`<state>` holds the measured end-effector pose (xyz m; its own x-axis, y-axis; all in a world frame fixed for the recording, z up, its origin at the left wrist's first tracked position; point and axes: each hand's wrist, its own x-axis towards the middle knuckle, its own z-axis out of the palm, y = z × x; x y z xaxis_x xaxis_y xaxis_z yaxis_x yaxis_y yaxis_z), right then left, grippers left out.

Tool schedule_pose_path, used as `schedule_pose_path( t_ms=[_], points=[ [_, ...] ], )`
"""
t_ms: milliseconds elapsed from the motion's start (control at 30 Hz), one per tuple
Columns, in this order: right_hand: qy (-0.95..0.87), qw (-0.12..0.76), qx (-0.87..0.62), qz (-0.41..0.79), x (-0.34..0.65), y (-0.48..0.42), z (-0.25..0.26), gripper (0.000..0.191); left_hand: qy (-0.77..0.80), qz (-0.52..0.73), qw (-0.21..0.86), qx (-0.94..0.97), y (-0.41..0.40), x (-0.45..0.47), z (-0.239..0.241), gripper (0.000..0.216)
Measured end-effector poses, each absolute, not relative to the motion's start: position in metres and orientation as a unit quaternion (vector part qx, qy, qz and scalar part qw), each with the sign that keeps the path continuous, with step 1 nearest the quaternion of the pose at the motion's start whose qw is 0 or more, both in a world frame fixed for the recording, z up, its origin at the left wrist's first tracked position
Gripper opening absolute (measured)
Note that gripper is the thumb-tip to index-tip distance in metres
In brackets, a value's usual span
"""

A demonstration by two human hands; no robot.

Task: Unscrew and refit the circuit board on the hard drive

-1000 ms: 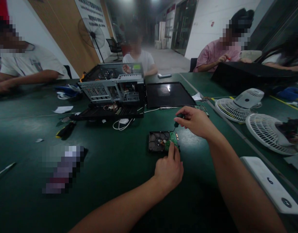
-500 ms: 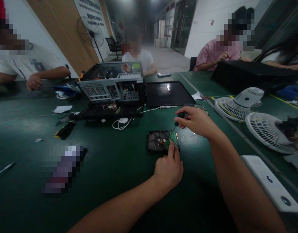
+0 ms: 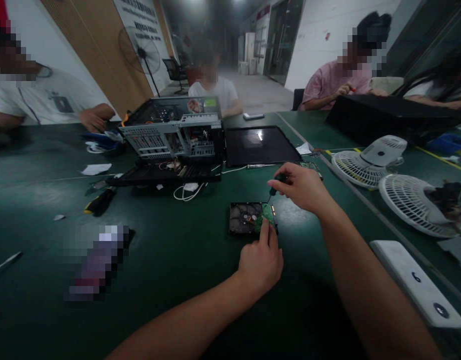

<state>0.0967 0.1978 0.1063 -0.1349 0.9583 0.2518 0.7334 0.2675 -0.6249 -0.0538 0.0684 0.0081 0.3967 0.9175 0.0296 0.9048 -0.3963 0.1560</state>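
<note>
Green table (image 3: 170, 240). Opened computer case (image 3: 148, 142), far left. Right hand (image 3: 303, 187): thumb and fingers pinching screwdriver (image 3: 273, 191), tip down at far part of green board. Left hand (image 3: 261, 260), near: two fingers close together, touching board; whether thumb grips, can't tell. Hard drive (image 3: 243, 218) flat mid-table, well apart from case's near edge, tabletop showing along its left edge. Green board (image 3: 267, 210) on drive's right end.

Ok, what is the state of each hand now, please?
Left hand: fingers on green circuit board; grip cannot be told.
Right hand: closed, holding a screwdriver.
</note>
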Motion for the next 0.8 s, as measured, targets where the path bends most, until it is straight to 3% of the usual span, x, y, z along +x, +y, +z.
schedule_pose_path(
  t_ms=[233, 467, 800],
  points=[
    [-0.761, 0.317, -0.540, 0.171, 0.0949, 0.1996, 0.1042, 0.011, 0.548, 0.054, 0.063, 0.832, 0.0682, -0.0536, 0.0077, 0.062],
    [-0.740, 0.297, -0.536, 0.277, 0.1001, 0.1986, 0.1068, 0.028, 0.542, 0.060, 0.063, 0.836, 0.0683, -0.0539, 0.0063, 0.064],
    [-0.763, 0.288, -0.566, 0.123, 0.0990, 0.2005, 0.1062, 0.016, 0.546, 0.057, 0.063, 0.834, 0.0683, -0.0540, 0.0071, 0.062]
  ],
)
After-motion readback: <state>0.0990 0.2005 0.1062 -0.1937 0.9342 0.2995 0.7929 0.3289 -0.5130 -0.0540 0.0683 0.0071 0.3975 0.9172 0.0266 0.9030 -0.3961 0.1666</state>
